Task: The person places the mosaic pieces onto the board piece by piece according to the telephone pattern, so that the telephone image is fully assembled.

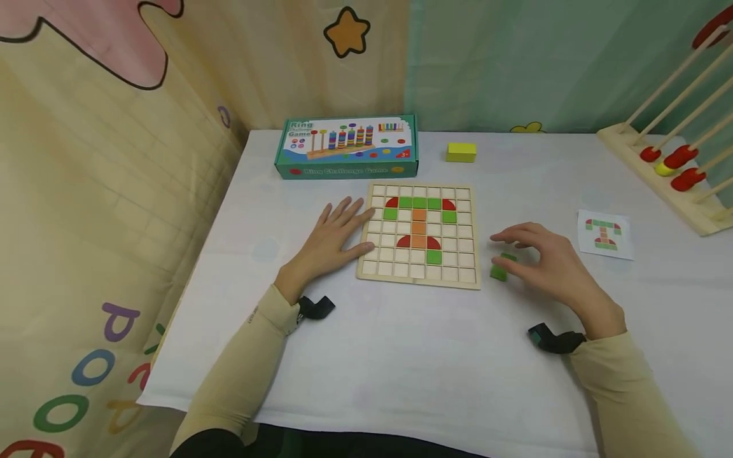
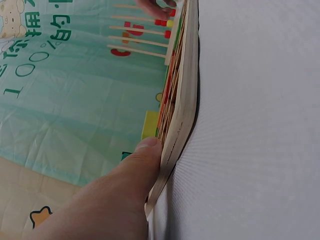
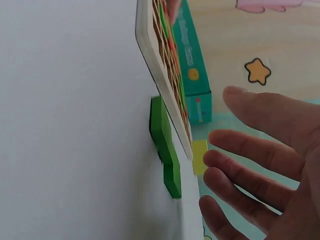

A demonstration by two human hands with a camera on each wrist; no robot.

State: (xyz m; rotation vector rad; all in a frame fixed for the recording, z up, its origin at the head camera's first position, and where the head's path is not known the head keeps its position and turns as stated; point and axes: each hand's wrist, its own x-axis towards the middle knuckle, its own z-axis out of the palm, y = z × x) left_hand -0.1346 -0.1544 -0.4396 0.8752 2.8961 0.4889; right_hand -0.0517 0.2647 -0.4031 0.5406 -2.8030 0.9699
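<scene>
A square wooden grid board (image 1: 387,269) lies on the white table, with red, green and orange tiles set in a T-like pattern. My left hand (image 1: 329,240) rests at its left edge with fingers spread; in the left wrist view, the thumb (image 2: 145,157) touches the board's rim. To the right of the board, my right hand (image 1: 546,264) hovers over two loose green tiles (image 1: 498,273), its fingers loosely bent. In the right wrist view these green blocks (image 3: 161,122) lie beside the board, apart from the fingers, and nothing is in the hand.
A small pattern card (image 1: 606,234) lies right of my right hand. At the back stand a green game box (image 1: 346,147) and a yellow block (image 1: 460,152). A wooden frame with rods and beads (image 1: 658,178) occupies the far right. Curtains hang behind and left.
</scene>
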